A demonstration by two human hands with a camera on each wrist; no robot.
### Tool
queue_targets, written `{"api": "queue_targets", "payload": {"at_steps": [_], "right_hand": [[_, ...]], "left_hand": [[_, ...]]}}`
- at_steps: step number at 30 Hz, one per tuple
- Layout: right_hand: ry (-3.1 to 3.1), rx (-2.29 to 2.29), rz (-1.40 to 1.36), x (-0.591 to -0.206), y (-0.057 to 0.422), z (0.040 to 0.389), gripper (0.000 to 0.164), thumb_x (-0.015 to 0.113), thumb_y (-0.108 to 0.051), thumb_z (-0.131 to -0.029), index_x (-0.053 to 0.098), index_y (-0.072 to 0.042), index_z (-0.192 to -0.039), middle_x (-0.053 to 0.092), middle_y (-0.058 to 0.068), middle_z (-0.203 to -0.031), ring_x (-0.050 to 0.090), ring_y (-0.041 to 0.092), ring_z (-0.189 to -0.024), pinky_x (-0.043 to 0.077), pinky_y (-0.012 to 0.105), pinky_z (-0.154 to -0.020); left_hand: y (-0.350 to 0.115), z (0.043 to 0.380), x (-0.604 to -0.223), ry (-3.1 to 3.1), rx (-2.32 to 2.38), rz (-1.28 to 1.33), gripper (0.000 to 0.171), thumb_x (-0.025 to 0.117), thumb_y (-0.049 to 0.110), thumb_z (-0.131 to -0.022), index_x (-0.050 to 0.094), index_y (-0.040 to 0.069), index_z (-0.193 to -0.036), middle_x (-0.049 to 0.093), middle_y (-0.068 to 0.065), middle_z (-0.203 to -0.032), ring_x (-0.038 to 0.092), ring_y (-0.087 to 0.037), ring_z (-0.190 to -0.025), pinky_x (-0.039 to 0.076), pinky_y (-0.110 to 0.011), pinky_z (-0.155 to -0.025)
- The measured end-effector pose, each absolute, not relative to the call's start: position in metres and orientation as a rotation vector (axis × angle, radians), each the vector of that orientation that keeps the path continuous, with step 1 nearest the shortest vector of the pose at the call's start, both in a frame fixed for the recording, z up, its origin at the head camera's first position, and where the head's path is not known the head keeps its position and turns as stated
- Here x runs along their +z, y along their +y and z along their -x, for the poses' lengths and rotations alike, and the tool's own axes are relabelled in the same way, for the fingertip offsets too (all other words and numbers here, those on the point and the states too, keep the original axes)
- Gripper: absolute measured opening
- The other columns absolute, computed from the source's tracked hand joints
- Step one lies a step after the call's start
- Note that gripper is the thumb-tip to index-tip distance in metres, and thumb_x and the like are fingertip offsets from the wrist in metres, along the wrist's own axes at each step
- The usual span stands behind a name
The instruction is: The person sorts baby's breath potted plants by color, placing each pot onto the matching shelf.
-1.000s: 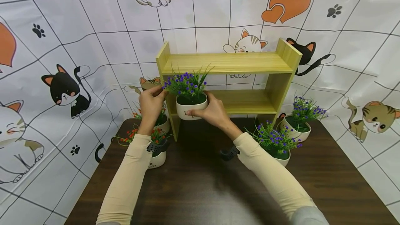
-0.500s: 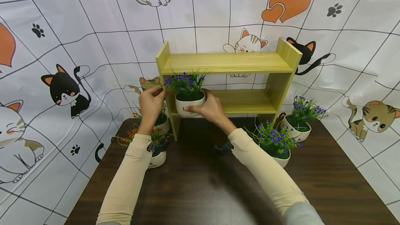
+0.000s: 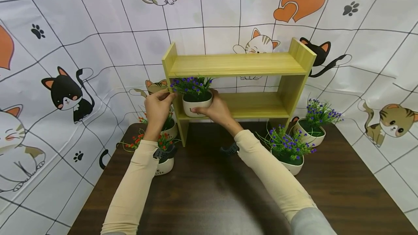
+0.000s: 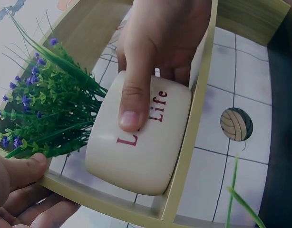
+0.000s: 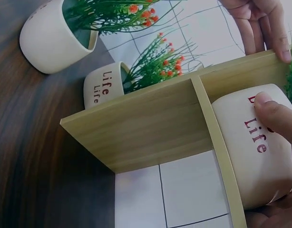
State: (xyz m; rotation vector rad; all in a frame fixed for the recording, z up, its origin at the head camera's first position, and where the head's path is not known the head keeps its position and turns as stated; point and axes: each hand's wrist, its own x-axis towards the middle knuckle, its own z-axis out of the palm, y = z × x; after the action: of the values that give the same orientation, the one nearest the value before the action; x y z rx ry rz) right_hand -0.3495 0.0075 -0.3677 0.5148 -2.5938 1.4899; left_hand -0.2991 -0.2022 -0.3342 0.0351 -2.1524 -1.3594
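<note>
My right hand (image 3: 217,110) grips a cream flowerpot (image 3: 197,108) with purple flowers and grass, its thumb across the red "Life" lettering on the front. In the left wrist view the pot (image 4: 150,152) is in the left end of the middle compartment, its base right at the shelf board (image 4: 186,156). My left hand (image 3: 158,110) pinches the front edge of the wooden rack's left side panel; the left wrist view shows its thumb (image 4: 32,164) on the inner side by the leaves and its fingers outside. The fingers of the right hand behind the pot are partly hidden.
Two pots with orange-red flowers, the nearer pot (image 3: 164,166) partly behind my left forearm, stand left of the rack (image 3: 238,66). On its right are two purple-flowered pots, a front pot (image 3: 291,166) and a rear pot (image 3: 310,137). A patterned wall sheet (image 3: 225,10) hangs behind.
My right hand has moved the purple-flowered pot back and slightly left, from in front of the rack into the middle compartment under the top board. The left hand has stayed at the side panel.
</note>
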Motion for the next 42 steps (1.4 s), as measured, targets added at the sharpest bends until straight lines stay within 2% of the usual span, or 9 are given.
{"api": "queue_targets", "payload": {"at_steps": [7,15,21,32,38,42], "right_hand": [[-2.601,1.491,-0.526,-0.366,0.004,0.352,0.112,0.093,-0.044,-0.082,0.029,-0.003,-0.165,0.062,0.023,-0.144,0.069,0.037,-0.121,0.058,0.049,-0.099],[-2.6,1.522,-0.533,-0.366,0.002,0.351,0.115,0.092,-0.045,-0.084,0.023,-0.004,-0.167,0.058,0.024,-0.148,0.068,0.037,-0.125,0.058,0.05,-0.1],[-2.601,1.546,-0.545,-0.367,0.001,0.35,0.118,0.089,-0.045,-0.087,0.015,-0.005,-0.169,0.052,0.025,-0.152,0.065,0.038,-0.13,0.056,0.051,-0.104],[-2.587,1.546,-0.562,-0.369,0.006,0.349,0.121,0.09,-0.044,-0.087,0.011,-0.004,-0.17,0.04,0.027,-0.162,0.059,0.041,-0.136,0.055,0.052,-0.107],[-2.572,1.499,-0.56,-0.361,0.02,0.339,0.106,0.086,-0.046,-0.091,0.024,-0.007,-0.168,0.035,0.019,-0.171,0.046,0.038,-0.153,0.047,0.054,-0.118],[-2.525,1.434,-0.525,-0.355,0.031,0.334,0.081,0.08,-0.041,-0.097,0.043,-0.006,-0.16,0.052,0.018,-0.158,0.056,0.036,-0.143,0.05,0.053,-0.115]], "left_hand": [[-0.203,0.3,-0.334,-2.145,-1.37,-0.028,0.031,0.077,0.021,-0.101,0.079,0.001,-0.124,0.08,-0.022,-0.112,0.079,-0.037,-0.095,0.047,-0.013,-0.059],[-0.203,0.3,-0.333,-2.143,-1.406,-0.046,0.032,0.077,0.021,-0.101,0.078,0.0,-0.125,0.079,-0.023,-0.116,0.079,-0.036,-0.101,0.049,-0.012,-0.064],[-0.203,0.299,-0.333,-2.145,-1.412,-0.049,0.033,0.077,0.021,-0.101,0.078,0.001,-0.127,0.079,-0.023,-0.117,0.079,-0.036,-0.102,0.049,-0.012,-0.064],[-0.202,0.298,-0.333,-2.152,-1.445,-0.068,0.04,0.077,0.024,-0.101,0.074,0.0,-0.133,0.076,-0.023,-0.126,0.079,-0.036,-0.106,0.051,-0.012,-0.066],[-0.202,0.3,-0.334,-2.149,-1.448,-0.066,0.038,0.077,0.023,-0.101,0.075,0.001,-0.132,0.076,-0.022,-0.128,0.079,-0.035,-0.108,0.052,-0.011,-0.068],[-0.202,0.301,-0.334,-2.135,-1.445,-0.061,0.035,0.077,0.022,-0.101,0.077,0.001,-0.129,0.077,-0.023,-0.125,0.079,-0.036,-0.106,0.051,-0.011,-0.067]]}}
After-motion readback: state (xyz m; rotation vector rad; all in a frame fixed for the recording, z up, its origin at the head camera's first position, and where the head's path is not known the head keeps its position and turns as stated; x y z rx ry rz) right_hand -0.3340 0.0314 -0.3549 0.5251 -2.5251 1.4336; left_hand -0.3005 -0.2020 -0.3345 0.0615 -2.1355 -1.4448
